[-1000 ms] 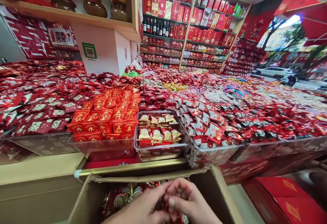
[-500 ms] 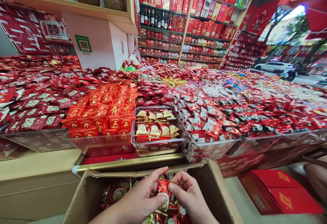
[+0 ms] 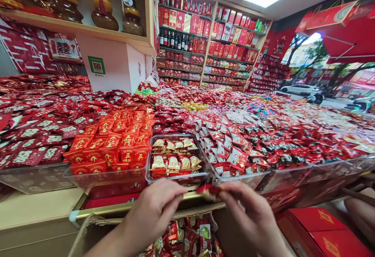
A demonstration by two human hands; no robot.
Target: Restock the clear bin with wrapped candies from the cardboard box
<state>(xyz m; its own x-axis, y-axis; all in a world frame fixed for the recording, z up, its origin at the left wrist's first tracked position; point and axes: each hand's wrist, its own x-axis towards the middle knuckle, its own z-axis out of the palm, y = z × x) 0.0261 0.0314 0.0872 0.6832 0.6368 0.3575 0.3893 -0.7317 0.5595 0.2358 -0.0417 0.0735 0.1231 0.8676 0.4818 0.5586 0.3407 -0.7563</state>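
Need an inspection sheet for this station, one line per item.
Surface: pale counter at left; clear tub of gold-and-red packets beyond the hands.
Job's things: red packet, blurred; loose packets inside an open cardboard box.
Clutter: red box at lower right.
Grip: right hand pinches the red packet; left hand apart from it, contents unclear.
Cables: nothing seen.
Surroundings: stocked wall shelves behind; another person's limb at right edge.

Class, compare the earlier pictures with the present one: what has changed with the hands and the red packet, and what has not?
The left hand and right hand have moved forward from over the cardboard box toward the clear tray, drawing apart. The left seems to have let go of the red packet; the right holds it. The tray's gold packets look unchanged.
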